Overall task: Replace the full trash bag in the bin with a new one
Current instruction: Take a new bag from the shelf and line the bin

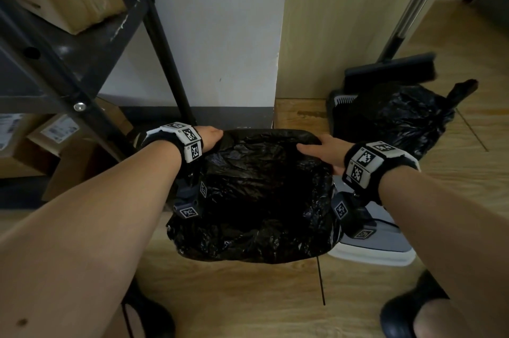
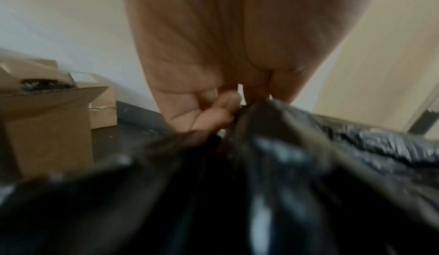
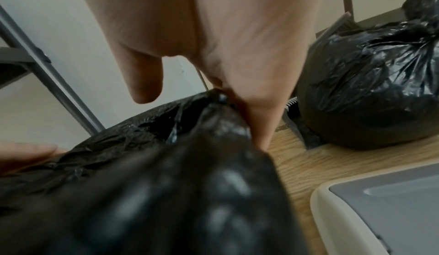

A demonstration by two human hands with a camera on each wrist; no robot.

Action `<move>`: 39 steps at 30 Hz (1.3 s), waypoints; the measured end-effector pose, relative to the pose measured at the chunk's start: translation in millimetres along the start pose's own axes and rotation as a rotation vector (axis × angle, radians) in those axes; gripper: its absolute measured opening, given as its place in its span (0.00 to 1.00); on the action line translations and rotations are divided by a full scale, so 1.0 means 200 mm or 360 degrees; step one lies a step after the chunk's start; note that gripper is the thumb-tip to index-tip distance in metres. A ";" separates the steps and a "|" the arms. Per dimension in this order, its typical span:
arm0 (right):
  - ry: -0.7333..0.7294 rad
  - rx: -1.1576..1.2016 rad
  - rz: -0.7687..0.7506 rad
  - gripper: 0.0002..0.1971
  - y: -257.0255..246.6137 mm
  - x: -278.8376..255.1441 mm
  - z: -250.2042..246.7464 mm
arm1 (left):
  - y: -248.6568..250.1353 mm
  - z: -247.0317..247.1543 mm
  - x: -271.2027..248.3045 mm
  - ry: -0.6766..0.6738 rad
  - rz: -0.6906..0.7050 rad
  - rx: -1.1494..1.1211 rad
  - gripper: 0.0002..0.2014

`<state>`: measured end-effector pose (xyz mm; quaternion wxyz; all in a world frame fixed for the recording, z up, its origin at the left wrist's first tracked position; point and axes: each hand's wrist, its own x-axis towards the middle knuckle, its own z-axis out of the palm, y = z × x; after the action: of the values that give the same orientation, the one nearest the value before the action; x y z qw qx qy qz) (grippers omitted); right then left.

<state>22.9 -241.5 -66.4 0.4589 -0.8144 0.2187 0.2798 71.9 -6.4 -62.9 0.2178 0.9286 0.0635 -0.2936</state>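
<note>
A new black trash bag (image 1: 256,194) is spread open over the bin, whose body is hidden beneath the plastic. My left hand (image 1: 213,137) is at the bag's far left corner; in the left wrist view its curled fingers (image 2: 221,112) pinch the bag's edge (image 2: 285,165). My right hand (image 1: 319,148) grips the far right corner, thumb lying on top and fingers down over the outside. In the right wrist view its fingers (image 3: 259,108) wrap a fold of the bag (image 3: 213,127). The full bag (image 1: 399,117), tied at the top, sits on the floor to the right (image 3: 368,80).
The white and grey bin lid (image 1: 385,244) lies on the wooden floor right of the bin. A broom (image 1: 391,67) and dustpan (image 1: 341,106) stand behind the full bag. A black metal shelf (image 1: 68,62) and cardboard boxes (image 1: 55,133) crowd the left. My shoe (image 1: 407,307) is near the bottom right.
</note>
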 end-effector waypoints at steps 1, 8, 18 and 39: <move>0.0009 0.0018 0.0010 0.34 0.00 -0.01 0.01 | 0.00 0.00 -0.01 -0.0004 -0.0001 -0.0017 0.22; -0.0039 -0.0108 0.0129 0.46 -0.02 -0.04 0.02 | -0.09 0.03 0.02 -0.0085 -0.0280 -0.0435 0.28; 0.0192 -0.0292 0.0174 0.35 0.03 -0.11 0.01 | -0.15 0.00 -0.15 -0.0157 -0.0252 -0.0382 0.29; 0.0215 0.0587 0.0232 0.16 0.47 -0.48 0.25 | -0.52 0.43 -0.64 -0.0156 -0.0518 -0.1596 0.14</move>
<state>-118.6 -234.4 -83.3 0.5632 -0.7155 0.3547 0.2123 -102.4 49.3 -91.2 0.5896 0.6737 0.3291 -0.3003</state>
